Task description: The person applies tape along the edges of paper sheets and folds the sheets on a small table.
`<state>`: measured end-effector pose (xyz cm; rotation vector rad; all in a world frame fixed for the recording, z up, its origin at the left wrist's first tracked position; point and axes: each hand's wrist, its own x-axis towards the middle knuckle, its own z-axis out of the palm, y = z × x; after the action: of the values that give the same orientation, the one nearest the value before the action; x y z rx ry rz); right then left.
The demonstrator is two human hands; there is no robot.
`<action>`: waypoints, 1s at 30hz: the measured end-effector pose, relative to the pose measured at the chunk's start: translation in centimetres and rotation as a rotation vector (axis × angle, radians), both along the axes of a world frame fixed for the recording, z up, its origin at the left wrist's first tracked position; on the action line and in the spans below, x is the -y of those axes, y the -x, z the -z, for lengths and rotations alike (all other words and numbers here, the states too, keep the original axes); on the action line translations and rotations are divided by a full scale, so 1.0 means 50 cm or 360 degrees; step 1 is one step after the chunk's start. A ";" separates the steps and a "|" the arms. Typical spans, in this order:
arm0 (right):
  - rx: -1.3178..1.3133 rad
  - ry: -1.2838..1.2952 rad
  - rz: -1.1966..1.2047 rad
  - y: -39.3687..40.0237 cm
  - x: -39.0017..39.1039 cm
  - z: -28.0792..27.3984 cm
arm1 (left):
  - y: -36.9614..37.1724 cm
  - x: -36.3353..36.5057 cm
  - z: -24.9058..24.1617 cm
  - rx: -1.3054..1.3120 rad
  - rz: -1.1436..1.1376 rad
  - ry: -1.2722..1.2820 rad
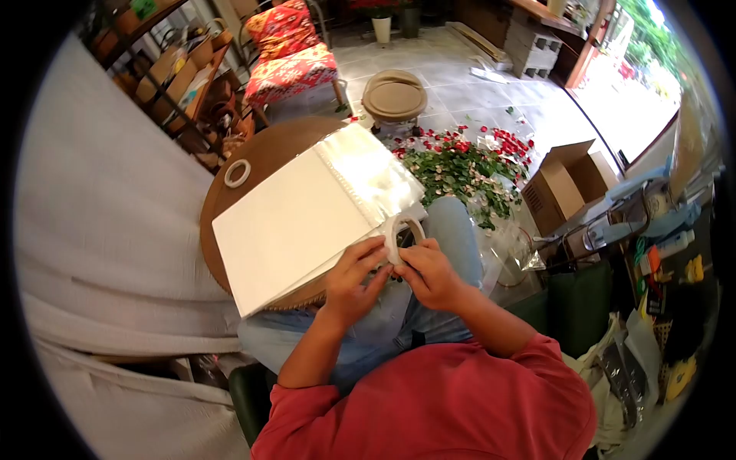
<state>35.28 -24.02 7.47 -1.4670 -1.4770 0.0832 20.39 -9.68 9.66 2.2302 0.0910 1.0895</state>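
Observation:
A roll of white tape is held upright over my lap, close to the near edge of the white sheets. My right hand grips its lower right side, with the thumb underneath and the fingers through the ring. On the other side, my left hand has its fingertips closed against the roll's lower left edge; whether they pinch a loose tape end is too small to tell. A stack of large white sheets lies on the round brown table, with a clear plastic sleeve on its right part.
A second tape roll lies at the table's left. Red flowers with green leaves spread over the floor beyond my knee. An open cardboard box stands at right, a round stool ahead, a patterned chair behind the table.

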 end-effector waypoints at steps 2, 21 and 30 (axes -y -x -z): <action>0.0066 0.0070 -0.0050 0.017 0.007 0.007 | 0.027 0.020 0.024 -0.0005 -0.0032 0.0063; 0.0320 0.0211 -0.0358 0.089 0.024 0.033 | 0.157 0.066 0.122 0.0002 -0.0112 0.0501; 0.0416 0.0244 -0.0398 0.078 0.020 0.039 | 0.175 0.069 0.117 0.0022 -0.0046 0.0786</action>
<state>31.38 -25.04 5.53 -1.4478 -1.9000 0.1650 11.66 -13.13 3.79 1.7816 0.3487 0.9716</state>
